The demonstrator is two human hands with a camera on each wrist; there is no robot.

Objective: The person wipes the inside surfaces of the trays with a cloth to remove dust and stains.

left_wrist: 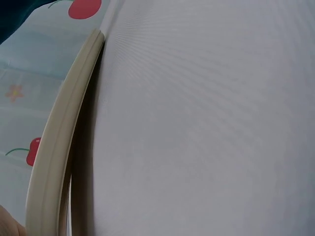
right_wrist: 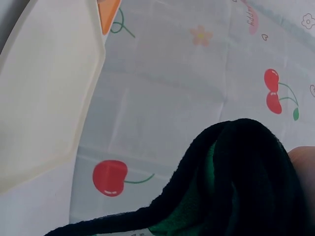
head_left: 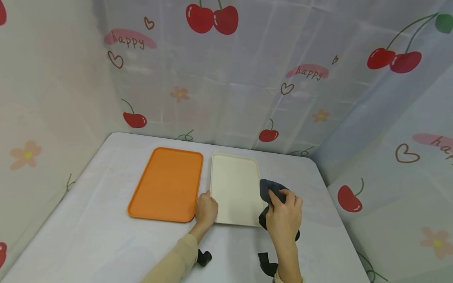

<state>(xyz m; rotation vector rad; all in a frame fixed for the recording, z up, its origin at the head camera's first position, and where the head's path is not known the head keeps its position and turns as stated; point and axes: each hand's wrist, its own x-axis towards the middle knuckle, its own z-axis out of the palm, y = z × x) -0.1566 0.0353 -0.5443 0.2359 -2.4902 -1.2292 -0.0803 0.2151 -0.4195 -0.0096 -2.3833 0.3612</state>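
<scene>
A cream rectangular tray is in the middle of the head view. My left hand grips its left edge near the front corner. In the left wrist view the tray's rim stands slightly off the white surface, with a dark gap beneath; only a bit of the hand shows there. My right hand pinches a dark cloth at the tray's right edge, and part of the cloth hangs below the hand. Up close the cloth looks bunched, with green between its dark folds.
An orange tray lies on the white table, left of the cream one. A cherry-printed curtain surrounds the table at the back and sides. Black curved pieces show beside both wrists.
</scene>
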